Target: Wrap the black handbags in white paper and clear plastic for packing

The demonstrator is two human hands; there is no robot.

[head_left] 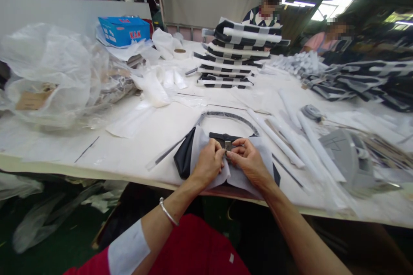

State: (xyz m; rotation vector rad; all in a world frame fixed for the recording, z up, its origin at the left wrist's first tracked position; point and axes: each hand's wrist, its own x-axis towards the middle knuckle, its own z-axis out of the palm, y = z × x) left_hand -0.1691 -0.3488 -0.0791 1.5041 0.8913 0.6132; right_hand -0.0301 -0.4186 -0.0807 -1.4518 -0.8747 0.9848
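Note:
A black handbag (184, 157) lies at the table's front edge, with white tissue sheets (265, 151) over its front and a wrapped handle (226, 114) arching behind it. My left hand (211, 159) is closed in a pinch at the metal clasp (227, 145), on its left side. From the right, my right hand (247, 158) pinches at the same clasp, thumb and forefinger together. The fingertips nearly meet just below the metal plate and hide the small part between them.
Clear plastic bags (54, 68) and a blue box (124, 31) are at the left. A stack of wrapped black pieces (226, 62) stands behind. White rolled strips (319, 146), a grey tape dispenser (346, 157) and more wrapped pieces (361, 79) lie right. People are beyond the table.

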